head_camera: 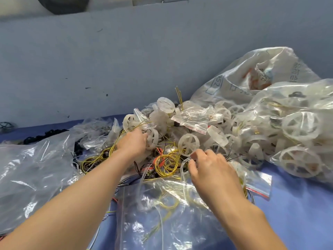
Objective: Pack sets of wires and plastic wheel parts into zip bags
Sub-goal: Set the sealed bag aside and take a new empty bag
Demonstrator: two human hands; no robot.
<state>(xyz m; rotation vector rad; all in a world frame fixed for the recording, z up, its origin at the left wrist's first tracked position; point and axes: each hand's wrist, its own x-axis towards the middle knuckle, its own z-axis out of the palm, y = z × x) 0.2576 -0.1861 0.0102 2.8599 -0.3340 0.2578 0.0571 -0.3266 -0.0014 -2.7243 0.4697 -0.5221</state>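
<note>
**Fingers (197, 153) curled on both sides, deep in the heap**

Forefinger and thumb of the right hand (214, 168) pinched on a clear wire loop (184, 163), other fingers bent under, palm down, wrist low over the big zip bag (162, 217) lying flat at the near edge. Left hand (132, 142) further out, back upward, fingers folded round the rim of a plastic wheel (153, 139); fingertips themselves hidden behind the knuckles. Two bare forearms reaching in from the near edge, the left angled toward the right.

Counted:
- Hands: two, both gripping.
- White spoked wheels in the loose heap (216, 123): too many to count, piled beyond the hands toward the grey wall (108, 60). One upright wheel (188, 144) just past the right knuckles.
- Yellow wire coils: two plain bundles, one between the hands (167, 165), one left of the left forearm (93, 159).
- Orange wires (158, 152): one small bunch near the middle coil.
- Small red-strip zip bags: two certain, one on top of the heap (191, 120), one beside the right wrist (259, 184).
- Large clear bag of wheels (297, 127) at the right, a printed sack (252, 74) behind it, crumpled clear bags (27, 168) at the left.

All on the blue table (297, 222).
</note>
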